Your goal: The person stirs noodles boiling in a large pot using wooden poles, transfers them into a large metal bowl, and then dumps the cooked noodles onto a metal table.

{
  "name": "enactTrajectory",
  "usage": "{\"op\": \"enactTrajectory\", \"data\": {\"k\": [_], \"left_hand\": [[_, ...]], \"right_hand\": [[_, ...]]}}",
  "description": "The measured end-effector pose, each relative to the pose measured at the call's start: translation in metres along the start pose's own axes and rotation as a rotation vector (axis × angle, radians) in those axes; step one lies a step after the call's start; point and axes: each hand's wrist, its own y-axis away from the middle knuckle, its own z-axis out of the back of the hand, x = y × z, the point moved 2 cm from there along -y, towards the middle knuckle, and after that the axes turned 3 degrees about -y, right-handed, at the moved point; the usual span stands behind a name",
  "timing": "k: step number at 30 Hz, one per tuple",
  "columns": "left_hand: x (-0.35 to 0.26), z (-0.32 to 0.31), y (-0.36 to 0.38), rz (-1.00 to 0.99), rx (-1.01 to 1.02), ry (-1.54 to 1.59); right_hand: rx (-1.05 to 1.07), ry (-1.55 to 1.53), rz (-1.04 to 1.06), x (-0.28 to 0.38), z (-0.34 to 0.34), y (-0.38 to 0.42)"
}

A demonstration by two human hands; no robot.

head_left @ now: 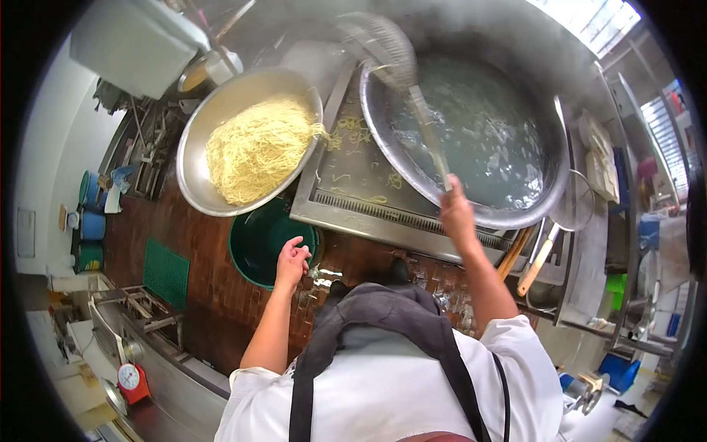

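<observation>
My right hand (458, 214) is closed around the handle end of a long-handled strainer (428, 132). The strainer's wire head, slightly blurred, is raised over the left rim of a big steel pot (377, 144) of steaming, bubbling water (479, 132). My left hand (293, 259) holds nothing; its fingers are loosely bent and apart, above a dark green tub (254, 254) on the floor. Beyond it, a wide metal bowl (193, 173) contains a heap of yellow noodles (261, 151). A few strands hang over the bowl's right rim.
Stray noodles lie on the steel stove top (346, 158) between bowl and pot. At the right are a round wire strainer (574, 199) and a wooden-handled tool (539, 261). A red scale (132, 381) stands lower left. The brown floor (202, 272) looks wet.
</observation>
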Motion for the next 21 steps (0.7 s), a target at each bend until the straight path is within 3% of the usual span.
{"op": "enactTrajectory", "data": {"k": [2,6,9,12,16,17,18,19,20,21], "left_hand": [[-0.014,-0.013,-0.001,-0.027,0.014,0.009],[-0.038,-0.041,0.003,-0.084,0.039,0.081],[-0.051,-0.060,0.004,-0.124,0.069,0.111],[-0.068,-0.083,0.007,-0.142,0.109,0.120],[-0.077,-0.103,0.005,-0.172,0.148,0.120],[-0.079,-0.105,0.004,-0.178,0.150,0.113],[-0.079,-0.106,0.004,-0.183,0.149,0.111],[-0.076,-0.107,0.006,-0.185,0.149,0.111],[-0.071,-0.107,0.007,-0.172,0.158,0.123],[-0.065,-0.106,0.005,-0.163,0.169,0.133]], "right_hand": [[0.098,0.089,-0.408,-0.024,0.063,-0.028],[-0.077,0.453,-0.463,-0.145,0.155,-0.062],[0.011,0.628,-0.648,-0.248,0.211,-0.080],[0.093,0.624,-0.776,-0.297,0.227,-0.081],[0.263,0.517,-0.847,-0.399,0.190,-0.031],[0.391,0.707,-0.651,-0.383,0.176,-0.011],[0.426,0.586,-0.707,-0.358,0.164,0.000],[0.494,0.288,-0.824,-0.292,0.167,0.010],[0.537,0.296,-0.717,-0.295,0.155,0.032],[0.523,0.207,-0.792,-0.216,0.157,0.031]]}}
